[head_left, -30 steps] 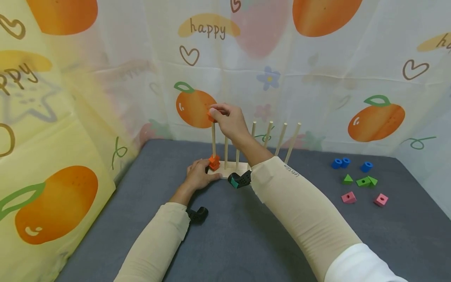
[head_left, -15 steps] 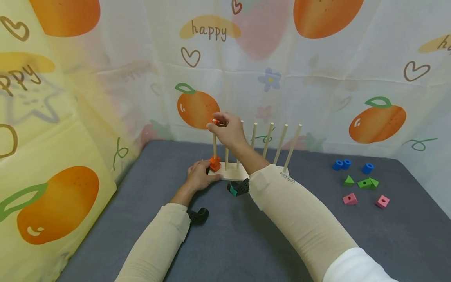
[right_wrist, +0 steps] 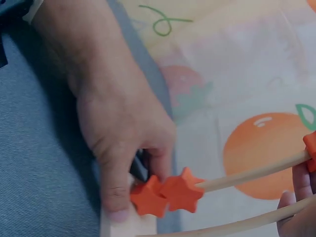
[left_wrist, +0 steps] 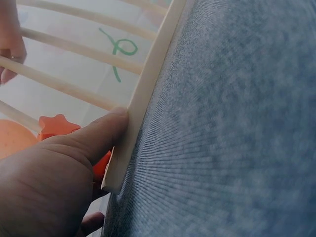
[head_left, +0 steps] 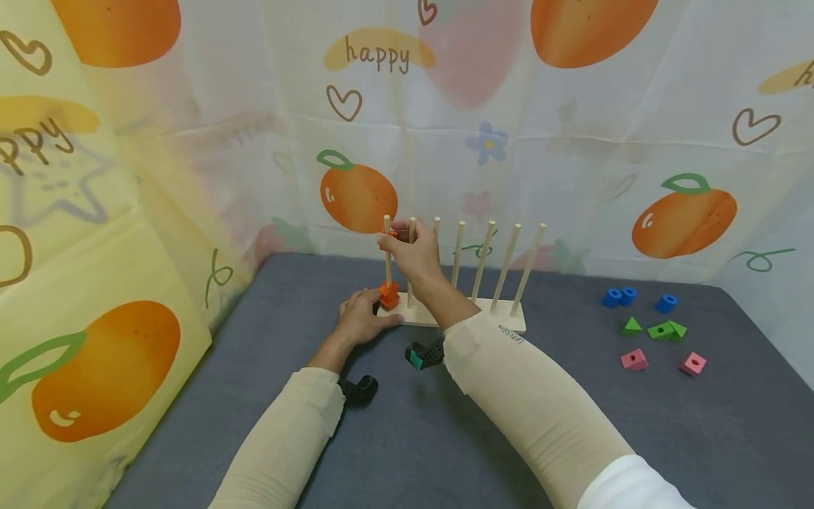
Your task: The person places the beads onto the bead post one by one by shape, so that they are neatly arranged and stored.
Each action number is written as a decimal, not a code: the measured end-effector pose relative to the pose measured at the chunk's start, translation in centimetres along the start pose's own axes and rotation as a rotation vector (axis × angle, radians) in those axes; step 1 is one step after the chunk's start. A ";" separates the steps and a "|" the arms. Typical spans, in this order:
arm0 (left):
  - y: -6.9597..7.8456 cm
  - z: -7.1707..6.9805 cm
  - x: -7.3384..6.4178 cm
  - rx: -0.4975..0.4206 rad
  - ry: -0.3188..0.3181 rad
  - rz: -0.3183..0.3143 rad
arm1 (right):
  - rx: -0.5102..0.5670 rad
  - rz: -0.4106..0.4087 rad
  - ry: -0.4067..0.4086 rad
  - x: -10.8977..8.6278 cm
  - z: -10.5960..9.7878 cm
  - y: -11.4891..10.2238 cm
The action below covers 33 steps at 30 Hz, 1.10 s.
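A wooden peg stand [head_left: 420, 313] with a row of upright pegs stands on the table. My left hand [head_left: 361, 318] grips its left end, the thumb along the near side, as the left wrist view also shows. Two orange star beads [right_wrist: 182, 191] sit at the foot of the leftmost peg [head_left: 388, 268]. My right hand [head_left: 420, 260] pinches another orange star bead [right_wrist: 311, 146], which is threaded on that same peg below its tip. In the head view this bead is partly hidden by the fingers.
On the right of the grey table [head_left: 572, 438] lie several loose beads: blue cylinders [head_left: 666, 304], green triangular ones [head_left: 661, 331] and pink blocks [head_left: 693, 363]. A printed curtain [head_left: 572, 141] hangs close behind the stand.
My right hand has moved down with the star bead, from the peg's top to below its tip, so the tip now shows above the bead. My left hand has stayed put.
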<state>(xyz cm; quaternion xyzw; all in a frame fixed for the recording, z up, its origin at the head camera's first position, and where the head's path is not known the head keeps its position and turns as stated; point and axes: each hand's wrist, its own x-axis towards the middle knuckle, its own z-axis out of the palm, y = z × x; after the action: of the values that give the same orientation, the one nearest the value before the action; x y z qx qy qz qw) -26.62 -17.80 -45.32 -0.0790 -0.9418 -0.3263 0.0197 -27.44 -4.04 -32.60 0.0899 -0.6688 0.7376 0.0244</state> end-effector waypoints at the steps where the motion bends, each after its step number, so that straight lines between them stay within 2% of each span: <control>1: 0.0 0.0 0.0 0.000 0.000 0.000 | 0.006 0.007 0.003 0.0 0.0 0.2; 15: 0.0 -0.1 -0.1 -0.001 0.005 0.009 | -0.011 0.051 0.013 -0.5 -0.2 3.0; 20: 0.0 0.0 0.0 0.009 0.008 0.023 | -0.032 0.061 0.044 -0.7 -0.1 4.0; 33: -0.2 0.1 0.1 0.022 0.020 0.026 | -0.168 0.050 0.048 -1.2 -0.5 6.3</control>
<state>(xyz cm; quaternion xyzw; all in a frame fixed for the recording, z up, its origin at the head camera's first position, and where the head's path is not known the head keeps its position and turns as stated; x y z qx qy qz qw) -26.78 -17.84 -45.49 -0.0877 -0.9440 -0.3163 0.0343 -27.26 -4.10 -39.01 0.0532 -0.7294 0.6813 0.0296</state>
